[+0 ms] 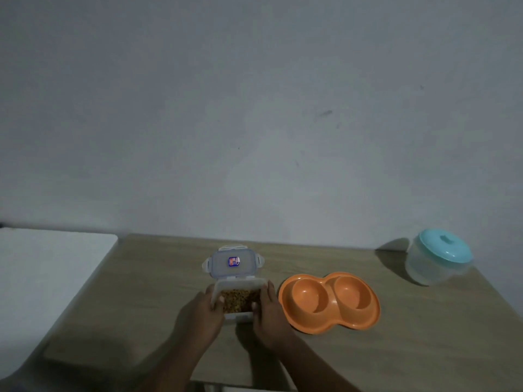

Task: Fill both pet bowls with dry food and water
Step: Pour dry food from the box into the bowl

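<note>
Kibble (240, 300), brown and granular, fills the clear rectangular food container (240, 283), which sits in the middle of the wooden table (396, 349), close to its near edge. The container's clip-lock lid (232, 271) lies flat on the table just behind it, so the box is uncovered. Whether the box rests on the wood or is raised slightly off it cannot be told.

Just to the right of the container, apart from it, lies the orange double pet bowl (291, 312), with two round hollows side by side, both showing bare orange plastic. Well away, at the table's far right corner, stands a round translucent tub (424, 271) with a teal knobbed cover (444, 246).

The table stands against a plain grey-white wall (254, 108) marked with a few faint scuffs. A white surface (42, 273) adjoins the table on the left. The light is dim.

The left hand (202, 315) grips the container's left side, fingers curled round the wall and thumb over the rim. The right hand (270, 315) grips the right side in the same way, its thumb over the opposite rim.

A small red-and-blue sticker (233, 262) sits in the middle of the lid; its print is too small to read.
</note>
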Tool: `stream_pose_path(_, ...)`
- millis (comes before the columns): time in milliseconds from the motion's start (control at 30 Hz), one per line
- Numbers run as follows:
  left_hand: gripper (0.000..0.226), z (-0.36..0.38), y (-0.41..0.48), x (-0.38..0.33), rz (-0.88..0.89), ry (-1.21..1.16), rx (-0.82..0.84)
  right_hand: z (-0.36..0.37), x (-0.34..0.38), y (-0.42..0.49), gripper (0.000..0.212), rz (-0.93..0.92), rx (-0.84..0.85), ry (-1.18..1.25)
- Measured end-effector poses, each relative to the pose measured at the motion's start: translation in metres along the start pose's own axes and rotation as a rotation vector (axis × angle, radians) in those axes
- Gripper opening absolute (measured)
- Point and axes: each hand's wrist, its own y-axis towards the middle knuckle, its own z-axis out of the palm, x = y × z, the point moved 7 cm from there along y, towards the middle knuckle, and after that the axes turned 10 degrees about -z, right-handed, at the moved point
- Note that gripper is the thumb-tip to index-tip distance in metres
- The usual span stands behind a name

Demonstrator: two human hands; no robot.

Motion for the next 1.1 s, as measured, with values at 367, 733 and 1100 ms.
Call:
stream_pose_path(367, 0.033, -0.004, -0.022, -0.027, -0.004, -0.198, -0.115, -0.012, -0.007, -0.002, 0.060, 0.008, -0.050, 0.029)
stream_pose_path(733, 0.035, 0.008, -0.048, -0.118, 0.034, -0.546, 0.066, -0.139, -0.047, -0.029, 0.072, 0.274, -0.294, 0.394)
stream_pose_path(1100, 0.011, 0.056, -0.104, -0.166, 0.115, -0.548, 0.243, -0.190, -0.085, -0.072, 0.033, 0.240, -0.306, 0.819)
